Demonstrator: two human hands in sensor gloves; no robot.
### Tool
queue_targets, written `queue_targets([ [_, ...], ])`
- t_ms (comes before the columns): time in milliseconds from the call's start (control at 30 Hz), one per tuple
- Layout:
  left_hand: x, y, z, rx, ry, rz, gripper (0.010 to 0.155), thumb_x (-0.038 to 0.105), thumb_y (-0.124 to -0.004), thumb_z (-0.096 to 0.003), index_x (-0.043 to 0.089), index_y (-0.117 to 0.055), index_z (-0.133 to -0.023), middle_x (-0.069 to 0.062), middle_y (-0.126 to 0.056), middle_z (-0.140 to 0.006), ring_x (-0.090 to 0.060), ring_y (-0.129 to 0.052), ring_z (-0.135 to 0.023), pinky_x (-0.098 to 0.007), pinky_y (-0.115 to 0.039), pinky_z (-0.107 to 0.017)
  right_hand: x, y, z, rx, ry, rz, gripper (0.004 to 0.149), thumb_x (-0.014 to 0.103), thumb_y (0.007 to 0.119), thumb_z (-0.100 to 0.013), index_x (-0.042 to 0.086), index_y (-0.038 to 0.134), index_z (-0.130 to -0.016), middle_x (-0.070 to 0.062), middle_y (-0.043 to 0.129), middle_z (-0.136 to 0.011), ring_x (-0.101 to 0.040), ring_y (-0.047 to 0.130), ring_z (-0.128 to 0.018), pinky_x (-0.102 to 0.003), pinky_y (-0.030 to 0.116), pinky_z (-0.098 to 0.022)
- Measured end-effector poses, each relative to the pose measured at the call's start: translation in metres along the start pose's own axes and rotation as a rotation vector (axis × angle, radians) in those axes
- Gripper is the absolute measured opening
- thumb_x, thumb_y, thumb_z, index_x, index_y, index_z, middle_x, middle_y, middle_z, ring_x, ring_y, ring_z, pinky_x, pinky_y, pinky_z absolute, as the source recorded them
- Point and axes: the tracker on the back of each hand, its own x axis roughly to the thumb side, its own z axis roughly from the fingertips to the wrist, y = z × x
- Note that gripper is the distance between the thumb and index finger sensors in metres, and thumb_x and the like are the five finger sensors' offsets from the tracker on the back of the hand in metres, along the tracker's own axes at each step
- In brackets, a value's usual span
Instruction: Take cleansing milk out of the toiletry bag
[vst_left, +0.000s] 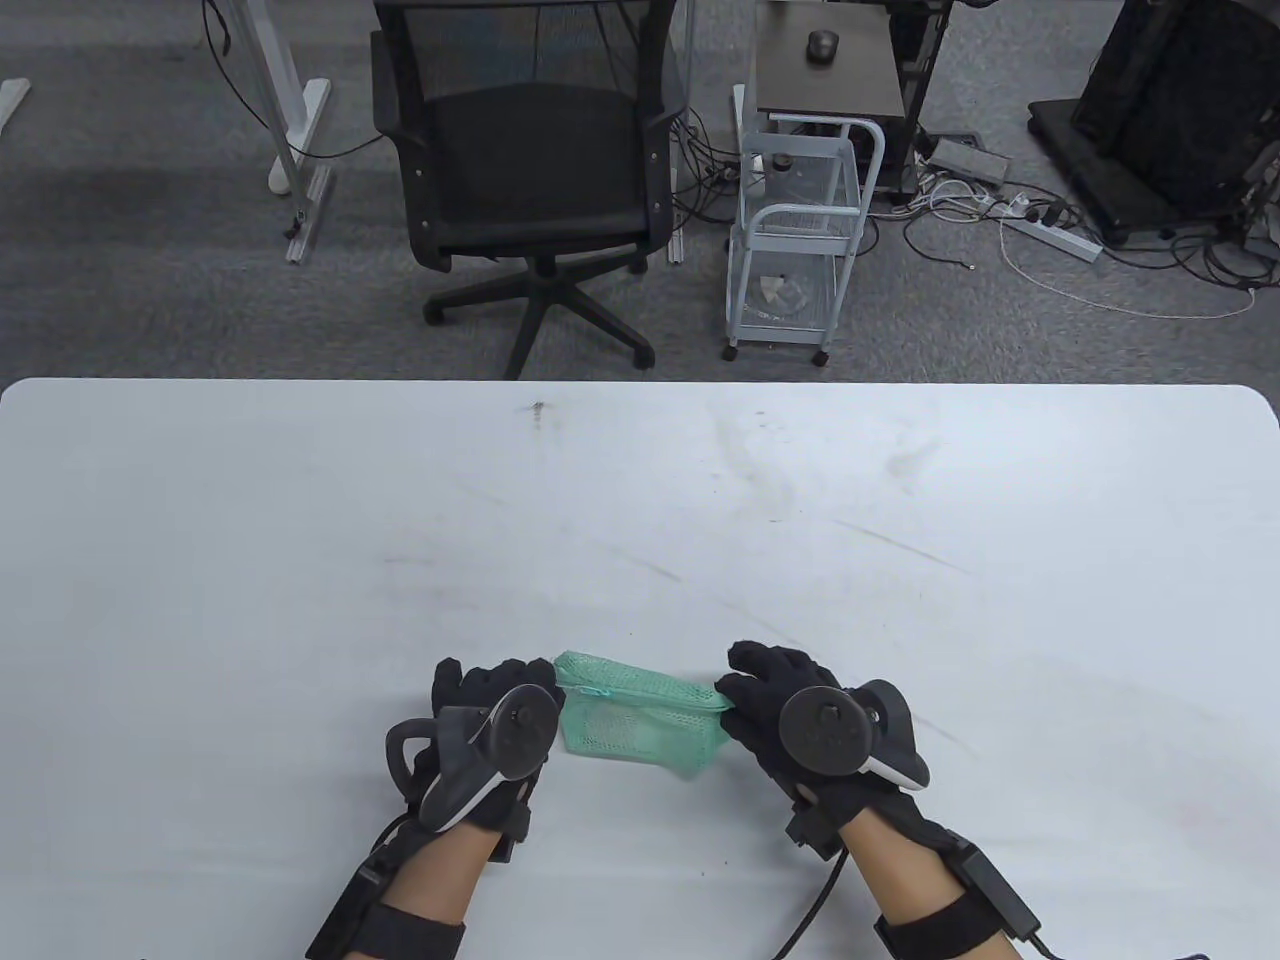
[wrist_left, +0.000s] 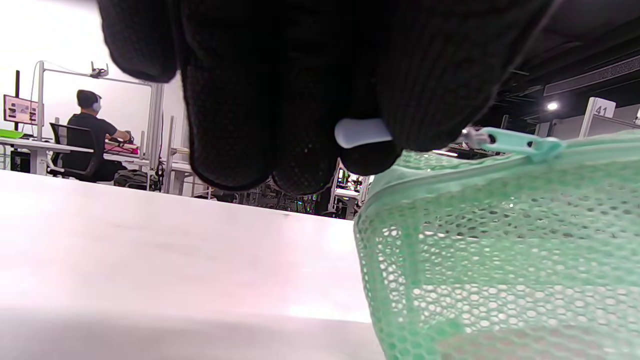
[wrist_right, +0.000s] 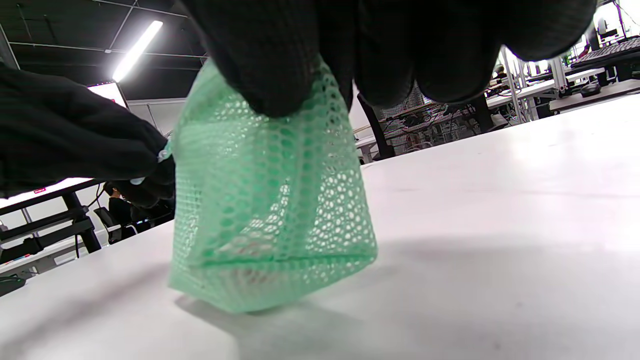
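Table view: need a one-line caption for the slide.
Left hand at the zipper end and right hand pinching the other end of a green mesh toiletry bag on a white table.

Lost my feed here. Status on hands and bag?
Left hand pinches zipper pull. Right hand grips toiletry bag at its end. Bag zipped; cleansing milk not visible. Nothing blocking.

Black gloved left hand (wrist_left: 300, 85) fills top of view, fingers (wrist_left: 225, 140) hanging down. Fingertips pinch small pale tab (wrist_left: 362, 133), grip closed around it. Mint-green mesh toiletry bag (wrist_left: 500, 250) fills lower right, standing on white worktop (wrist_left: 175, 260). Green zip slider (wrist_left: 525, 142) sits on bag's top edge, just right of hand. Contents behind mesh unclear. Far left background: seated person (wrist_left: 92, 135) at desk, wearing headphones.
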Motion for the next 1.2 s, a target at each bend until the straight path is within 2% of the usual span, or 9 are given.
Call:
queue_targets([
  [367,-0.012,-0.008,-0.008,-0.038,0.057,-0.010,0.041,0.040,-0.094,-0.0464,0.021,-0.098,-0.082,-0.008,-0.106,-0.085,-0.038,-0.107,-0.070,-0.065,-0.067,-0.069,0.000,0.001,-0.001,0.005,-0.008,0.020,0.040,0.024,0.093,-0.050,0.004,0.093,-0.084,-0.029,0.078,-0.105,-0.064,0.079,-0.085,-0.073,0.065,-0.060],
  [867,-0.043,-0.019,-0.019,-0.120,0.214,-0.020,0.040,0.039,-0.094,-0.0469,0.021,-0.098,-0.083,-0.009,-0.106,-0.084,-0.039,-0.107,-0.070,-0.065,-0.067,-0.069,0.000,0.001,0.000,0.009,-0.017,0.030,0.040,0.025,0.093,-0.050,0.005,0.094,-0.084,-0.029,0.078,-0.105,-0.064,0.078,-0.085,-0.073,0.065,-0.060],
  [1200,-0.045,-0.018,-0.018,-0.113,0.210,0.002,0.042,0.040,-0.093,-0.0472,0.022,-0.096,-0.085,-0.009,-0.105,-0.087,-0.040,-0.106,-0.071,-0.064,-0.067,-0.069,-0.001,0.001,0.000,0.013,-0.018,0.040,0.040,0.024,0.093,-0.050,0.005,0.093,-0.084,-0.029,0.078,-0.105,-0.064,0.078,-0.085,-0.073,0.065,-0.060],
])
